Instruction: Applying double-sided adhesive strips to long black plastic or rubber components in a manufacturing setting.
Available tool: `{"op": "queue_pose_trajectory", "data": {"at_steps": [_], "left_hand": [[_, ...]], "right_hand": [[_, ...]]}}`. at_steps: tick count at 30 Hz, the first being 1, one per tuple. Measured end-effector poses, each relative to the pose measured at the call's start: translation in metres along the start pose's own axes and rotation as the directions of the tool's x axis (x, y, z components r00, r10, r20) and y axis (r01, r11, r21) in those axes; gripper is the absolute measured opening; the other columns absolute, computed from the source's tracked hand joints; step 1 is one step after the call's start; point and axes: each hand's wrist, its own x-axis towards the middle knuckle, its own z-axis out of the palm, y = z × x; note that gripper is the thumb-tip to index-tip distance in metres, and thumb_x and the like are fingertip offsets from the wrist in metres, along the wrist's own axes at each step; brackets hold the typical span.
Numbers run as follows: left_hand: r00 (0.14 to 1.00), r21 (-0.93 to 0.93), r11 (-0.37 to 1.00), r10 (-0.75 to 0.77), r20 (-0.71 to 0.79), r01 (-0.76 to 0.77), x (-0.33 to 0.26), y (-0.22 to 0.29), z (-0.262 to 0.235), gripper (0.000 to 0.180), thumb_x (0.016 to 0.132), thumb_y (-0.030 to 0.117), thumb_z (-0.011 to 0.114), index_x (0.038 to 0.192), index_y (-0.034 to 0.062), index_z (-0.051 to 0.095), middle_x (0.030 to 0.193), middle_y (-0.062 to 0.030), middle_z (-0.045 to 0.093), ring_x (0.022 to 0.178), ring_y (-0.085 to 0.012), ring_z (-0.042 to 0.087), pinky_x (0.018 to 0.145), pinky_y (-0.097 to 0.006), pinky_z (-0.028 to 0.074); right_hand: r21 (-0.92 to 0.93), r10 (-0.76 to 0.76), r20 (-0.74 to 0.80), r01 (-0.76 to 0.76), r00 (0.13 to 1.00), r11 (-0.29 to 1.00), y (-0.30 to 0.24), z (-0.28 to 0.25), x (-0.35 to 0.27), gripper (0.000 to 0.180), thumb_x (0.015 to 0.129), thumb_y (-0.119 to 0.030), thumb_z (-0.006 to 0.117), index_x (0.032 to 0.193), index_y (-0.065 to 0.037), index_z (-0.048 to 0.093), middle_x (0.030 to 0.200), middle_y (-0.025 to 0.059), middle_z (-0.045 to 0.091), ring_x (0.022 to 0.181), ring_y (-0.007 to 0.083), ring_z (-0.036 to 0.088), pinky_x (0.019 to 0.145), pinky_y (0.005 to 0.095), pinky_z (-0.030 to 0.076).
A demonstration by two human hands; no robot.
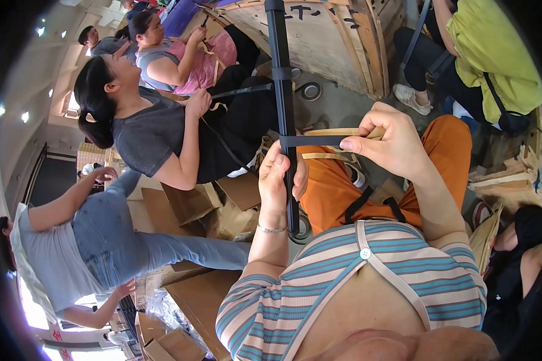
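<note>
**Smooth, Straight Black Bar [279, 48] and Narrow, Flat Black Strip [319, 141] Meet Between Two Hands**

A worker in a blue-and-cream striped knit top [415, 259] and orange trousers [448, 150] wraps the left hand [273, 174] around the bar, which runs toward twelve o'clock. The right hand [388, 141], apart from the left at between two and three o'clock, pinches the strip, which crosses the bar just past the left hand. A thin tan strip [334, 132] also reaches the right hand.

Clockwise from the left hand, I see a dark, ring-shaped roll [311, 91] at one o'clock, near a pale wooden crate [319, 45]; open brown cardboard boxes [190, 207] at eight; and a co-worker in a dark grey T-shirt [147, 123] at ten.
</note>
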Motion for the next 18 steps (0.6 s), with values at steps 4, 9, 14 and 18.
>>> {"op": "queue_pose_trajectory", "data": {"at_steps": [4, 9, 14, 18], "left_hand": [[0.998, -0.095, 0.994, -0.051, 0.021, 0.052, -0.001, 0.000, -0.001, 0.041, 0.091, 0.032, 0.048, 0.113, -0.0030, 0.042, 0.049, -0.0043, 0.038, 0.031, -0.0096, 0.031, 0.027, -0.020, 0.027], [0.994, -0.158, 0.983, -0.079, 0.075, 0.090, 0.001, -0.002, -0.003, 0.038, 0.092, 0.030, 0.044, 0.108, -0.0045, 0.044, 0.049, -0.0064, 0.041, 0.031, -0.0101, 0.033, 0.027, -0.021, 0.028], [0.997, -0.047, 0.996, -0.076, 0.024, 0.077, 0.003, -0.002, 0.002, 0.038, 0.093, 0.029, 0.043, 0.104, -0.0068, 0.047, 0.055, -0.0101, 0.049, 0.031, -0.0108, 0.035, 0.028, -0.021, 0.031], [0.993, 0.081, 0.990, -0.112, -0.036, 0.114, 0.004, -0.004, 0.003, 0.038, 0.093, 0.030, 0.039, 0.104, -0.0056, 0.048, 0.065, -0.0099, 0.053, 0.037, -0.0096, 0.040, 0.033, -0.019, 0.034]], "right_hand": [[0.013, 0.009, 0.010, -0.009, 1.000, 1.000, 0.001, 0.000, 0.001, 0.029, 0.065, -0.019, 0.080, 0.065, -0.001, 0.058, 0.068, 0.0022, 0.047, 0.058, 0.0087, 0.044, 0.052, 0.0242, 0.034], [0.054, 0.048, 0.025, -0.050, 0.999, 0.997, 0.014, 0.007, 0.005, 0.030, 0.067, -0.021, 0.079, 0.066, 0.000, 0.058, 0.068, 0.0028, 0.048, 0.060, 0.0089, 0.049, 0.053, 0.0244, 0.039], [-0.009, 0.108, 0.103, -0.108, 0.989, 0.994, 0.018, 0.006, 0.009, 0.029, 0.069, -0.022, 0.077, 0.068, -0.001, 0.058, 0.074, 0.0046, 0.052, 0.068, 0.0111, 0.055, 0.058, 0.0253, 0.042], [-0.154, -0.197, 0.090, 0.209, 0.976, 0.966, 0.025, 0.009, 0.011, 0.023, 0.070, -0.018, 0.074, 0.071, -0.001, 0.058, 0.087, 0.0075, 0.055, 0.081, 0.0209, 0.058, 0.069, 0.0305, 0.044]]}}
